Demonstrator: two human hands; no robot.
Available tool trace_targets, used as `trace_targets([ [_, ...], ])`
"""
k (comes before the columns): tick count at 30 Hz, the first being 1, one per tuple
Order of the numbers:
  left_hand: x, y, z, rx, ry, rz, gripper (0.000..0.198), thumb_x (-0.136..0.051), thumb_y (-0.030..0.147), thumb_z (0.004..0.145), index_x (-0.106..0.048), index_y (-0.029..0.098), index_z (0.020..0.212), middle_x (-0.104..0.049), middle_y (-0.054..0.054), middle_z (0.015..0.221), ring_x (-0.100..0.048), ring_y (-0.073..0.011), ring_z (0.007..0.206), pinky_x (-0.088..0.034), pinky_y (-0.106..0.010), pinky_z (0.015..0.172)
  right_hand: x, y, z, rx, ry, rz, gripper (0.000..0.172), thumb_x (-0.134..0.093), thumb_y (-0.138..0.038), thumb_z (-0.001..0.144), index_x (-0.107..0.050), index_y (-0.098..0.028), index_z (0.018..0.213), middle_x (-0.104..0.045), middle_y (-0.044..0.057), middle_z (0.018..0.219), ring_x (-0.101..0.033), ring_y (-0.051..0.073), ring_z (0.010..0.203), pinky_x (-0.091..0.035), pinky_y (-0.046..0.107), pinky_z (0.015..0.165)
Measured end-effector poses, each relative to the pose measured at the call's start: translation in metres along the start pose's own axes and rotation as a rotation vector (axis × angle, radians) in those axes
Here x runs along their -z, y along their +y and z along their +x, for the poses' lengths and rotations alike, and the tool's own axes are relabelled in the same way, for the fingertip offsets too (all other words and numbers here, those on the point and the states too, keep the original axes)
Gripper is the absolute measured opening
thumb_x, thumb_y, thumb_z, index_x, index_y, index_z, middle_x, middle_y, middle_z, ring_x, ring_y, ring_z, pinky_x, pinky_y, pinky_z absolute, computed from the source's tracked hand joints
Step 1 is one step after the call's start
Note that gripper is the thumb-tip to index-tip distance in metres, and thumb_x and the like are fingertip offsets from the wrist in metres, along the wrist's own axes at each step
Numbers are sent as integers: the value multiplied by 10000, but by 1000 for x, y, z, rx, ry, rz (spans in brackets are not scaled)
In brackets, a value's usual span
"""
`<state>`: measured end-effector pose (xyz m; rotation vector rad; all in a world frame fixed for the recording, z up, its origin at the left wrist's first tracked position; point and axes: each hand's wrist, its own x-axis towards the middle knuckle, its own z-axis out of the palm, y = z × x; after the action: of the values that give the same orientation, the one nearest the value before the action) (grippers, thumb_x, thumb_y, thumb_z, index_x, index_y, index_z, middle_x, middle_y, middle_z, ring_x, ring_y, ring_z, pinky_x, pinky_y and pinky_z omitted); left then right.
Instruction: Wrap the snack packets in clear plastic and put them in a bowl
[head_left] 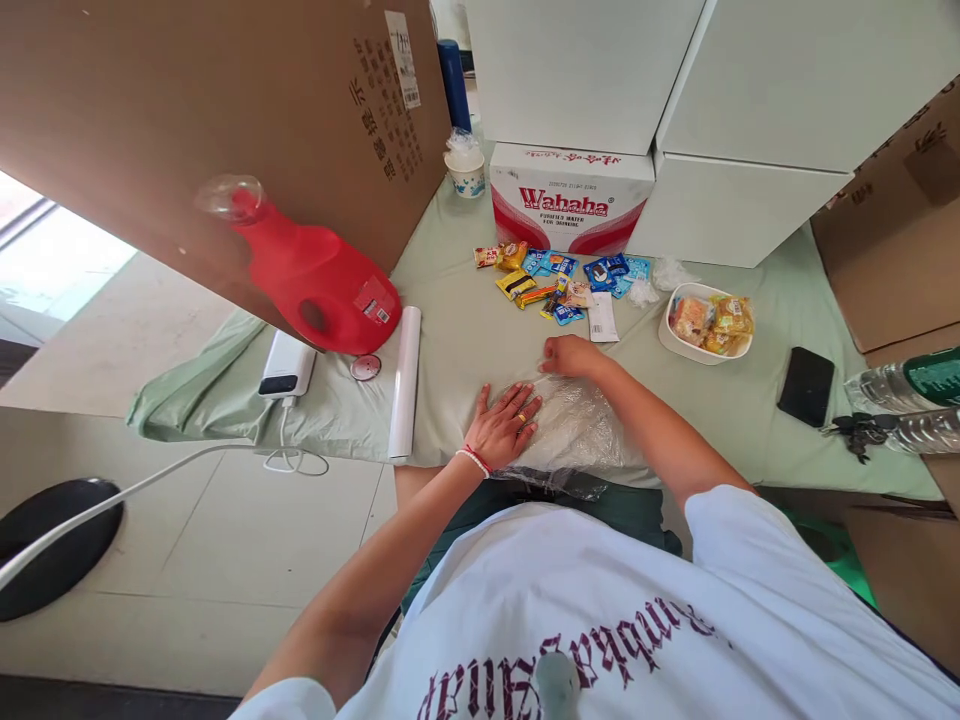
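A crinkled sheet of clear plastic, perhaps a bag [589,425], lies at the table's near edge, and part of it hangs over toward my lap. My left hand [502,428] rests flat on its left side, fingers spread. At its far edge my right hand [571,357] is closed, with the fingers curled onto the plastic. Beyond the right hand are a white packet [602,318] and a loose pile of small wrapped snacks [536,290] in yellow, blue and red.
A white tub [701,352] of wrapped snacks stands right, beside a black phone [806,386] and plastic bottles [930,380]. Left are a white roll [406,385], a red jug [322,285] and a power bank [288,365]. A Wahaha water box [570,200] stands behind.
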<state>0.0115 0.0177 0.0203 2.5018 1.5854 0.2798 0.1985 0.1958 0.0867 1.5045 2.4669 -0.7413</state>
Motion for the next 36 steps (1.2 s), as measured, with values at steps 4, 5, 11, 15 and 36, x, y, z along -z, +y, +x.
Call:
trace_targets([
  [4, 2, 2, 3, 62, -6, -8, 553, -322, 465, 1084, -383, 353, 1623, -331, -63, 1717, -339, -301, 1583, -53, -702, 1286, 6, -24, 30, 88, 49, 17, 158, -690, -199, 885, -800, -183, 998, -776, 64, 998, -685, 176, 889, -483, 235, 807],
  [5, 4, 2, 5, 108, -6, -13, 562, -307, 466, 1086, -362, 348, 1633, -318, -67, 1722, -338, -301, 1583, -67, -706, 1282, 10, -29, 35, 95, 97, 16, 196, -636, -176, 923, -793, -176, 1041, -771, 77, 1038, -680, 184, 924, -488, 252, 845],
  [11, 13, 3, 24, 410, 44, -41, 602, -227, 443, 1089, -301, 270, 1661, -305, -103, 1723, -353, -304, 1573, -106, -748, 1259, 11, -47, 11, 158, 456, -12, 428, -526, -230, 1025, -617, -144, 1435, -501, 184, 1543, -451, 315, 1382, -397, 461, 1163],
  [15, 16, -11, 19, 426, 70, -39, 598, -247, 447, 1086, -326, 273, 1652, -373, -113, 1693, -369, -310, 1565, -62, -763, 1256, -38, -17, -40, 356, 442, 11, 427, -479, -338, 1057, -646, -146, 1401, -509, 175, 1547, -445, 309, 1412, -414, 495, 1187],
  [36, 26, -59, -21, 73, -53, 32, 739, -379, 545, 1042, -246, 196, 1679, -314, -151, 1712, -319, -309, 1591, -4, -609, 1314, 58, -33, 160, 5, 491, -124, 489, -555, -271, 994, -551, -84, 1446, -539, 250, 1444, -461, 381, 1332, -461, 482, 1038],
])
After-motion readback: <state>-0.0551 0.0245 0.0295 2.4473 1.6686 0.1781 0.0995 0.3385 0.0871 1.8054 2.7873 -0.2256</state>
